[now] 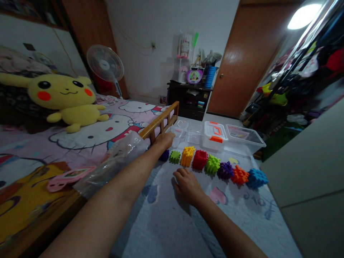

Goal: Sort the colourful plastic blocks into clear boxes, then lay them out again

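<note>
My left hand (164,140) reaches forward beside the wooden rail, its fingers closed at the near left edge of a clear plastic container (179,132). My right hand (188,184) lies on the pale blue cloth (172,229), fingers loosely bent and apart, holding nothing. Just beyond it runs a row of notched foam-like blocks: a small green block (175,157), a yellow block (187,156), a red block (200,159), a lime green block (212,164), a purple block (225,170), an orange block (240,175) and a blue block (257,178). My left forearm partly hides another purple block (164,155).
Behind the blocks stand a lidded box with orange latches (214,135) and an open clear bin (243,138). A wooden rail (158,125) borders the left side, with a plastic bag (115,161) and yellow plush toy (67,100) beyond. A white panel (309,179) rises at right.
</note>
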`<state>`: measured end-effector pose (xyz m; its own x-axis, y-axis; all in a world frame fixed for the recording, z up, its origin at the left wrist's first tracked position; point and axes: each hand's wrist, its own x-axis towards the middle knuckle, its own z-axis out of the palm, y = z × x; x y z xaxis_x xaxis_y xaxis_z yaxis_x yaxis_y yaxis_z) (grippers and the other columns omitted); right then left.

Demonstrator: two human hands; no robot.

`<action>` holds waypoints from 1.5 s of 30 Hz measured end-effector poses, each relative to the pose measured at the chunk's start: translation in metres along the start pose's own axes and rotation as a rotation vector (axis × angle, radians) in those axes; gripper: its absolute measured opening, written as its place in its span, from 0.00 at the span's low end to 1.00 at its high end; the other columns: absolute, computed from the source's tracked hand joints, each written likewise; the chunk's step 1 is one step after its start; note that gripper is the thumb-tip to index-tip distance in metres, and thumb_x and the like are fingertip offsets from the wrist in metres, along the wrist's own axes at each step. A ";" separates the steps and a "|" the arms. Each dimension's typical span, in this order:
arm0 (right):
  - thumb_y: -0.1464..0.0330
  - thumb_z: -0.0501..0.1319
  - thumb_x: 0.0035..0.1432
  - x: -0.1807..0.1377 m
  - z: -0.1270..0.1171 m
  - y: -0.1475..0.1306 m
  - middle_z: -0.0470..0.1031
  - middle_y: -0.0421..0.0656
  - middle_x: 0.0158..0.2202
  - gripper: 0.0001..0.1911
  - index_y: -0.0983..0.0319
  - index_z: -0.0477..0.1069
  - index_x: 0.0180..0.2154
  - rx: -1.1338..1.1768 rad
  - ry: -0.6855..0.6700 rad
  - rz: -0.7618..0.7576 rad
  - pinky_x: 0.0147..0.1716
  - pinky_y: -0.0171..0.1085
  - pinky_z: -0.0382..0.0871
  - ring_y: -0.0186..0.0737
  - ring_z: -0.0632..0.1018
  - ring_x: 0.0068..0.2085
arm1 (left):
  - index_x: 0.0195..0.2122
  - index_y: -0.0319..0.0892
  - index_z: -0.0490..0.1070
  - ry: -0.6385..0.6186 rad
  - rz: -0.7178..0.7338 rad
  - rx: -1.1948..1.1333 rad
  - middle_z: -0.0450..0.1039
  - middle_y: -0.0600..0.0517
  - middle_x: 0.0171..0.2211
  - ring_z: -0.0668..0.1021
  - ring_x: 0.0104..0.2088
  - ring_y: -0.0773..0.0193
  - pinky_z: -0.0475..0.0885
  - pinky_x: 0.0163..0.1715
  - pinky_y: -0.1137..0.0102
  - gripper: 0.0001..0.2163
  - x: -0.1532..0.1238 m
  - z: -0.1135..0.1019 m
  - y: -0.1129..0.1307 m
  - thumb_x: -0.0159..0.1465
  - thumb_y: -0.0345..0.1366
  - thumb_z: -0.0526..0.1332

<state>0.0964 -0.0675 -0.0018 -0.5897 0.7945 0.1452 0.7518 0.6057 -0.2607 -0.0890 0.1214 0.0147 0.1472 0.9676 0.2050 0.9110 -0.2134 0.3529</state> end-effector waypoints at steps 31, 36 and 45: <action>0.74 0.56 0.61 -0.036 0.011 0.042 0.74 0.49 0.49 0.13 0.63 0.73 0.46 0.161 0.069 -0.033 0.54 0.41 0.64 0.44 0.73 0.51 | 0.35 0.44 0.73 -0.084 0.325 0.235 0.75 0.54 0.33 0.77 0.34 0.62 0.67 0.34 0.67 0.06 -0.289 -0.076 0.075 0.65 0.26 0.60; 0.71 0.54 0.64 -0.083 0.001 0.058 0.75 0.49 0.50 0.13 0.62 0.73 0.47 0.146 0.120 0.086 0.53 0.43 0.66 0.45 0.73 0.50 | 0.39 0.45 0.72 -0.082 0.403 0.202 0.76 0.53 0.36 0.77 0.36 0.60 0.68 0.34 0.66 0.07 -0.283 -0.056 0.096 0.66 0.26 0.59; 0.73 0.53 0.61 -0.107 0.016 0.063 0.76 0.49 0.49 0.15 0.61 0.73 0.47 0.221 0.256 0.182 0.52 0.44 0.65 0.46 0.73 0.50 | 0.36 0.44 0.70 -0.055 0.459 0.210 0.74 0.53 0.34 0.77 0.34 0.59 0.69 0.32 0.66 0.03 -0.262 -0.034 0.120 0.66 0.28 0.60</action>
<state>0.2019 -0.1152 -0.0493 -0.3391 0.8904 0.3038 0.7390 0.4519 -0.4997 -0.0316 -0.1618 0.0345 0.5657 0.7872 0.2455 0.8044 -0.5923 0.0456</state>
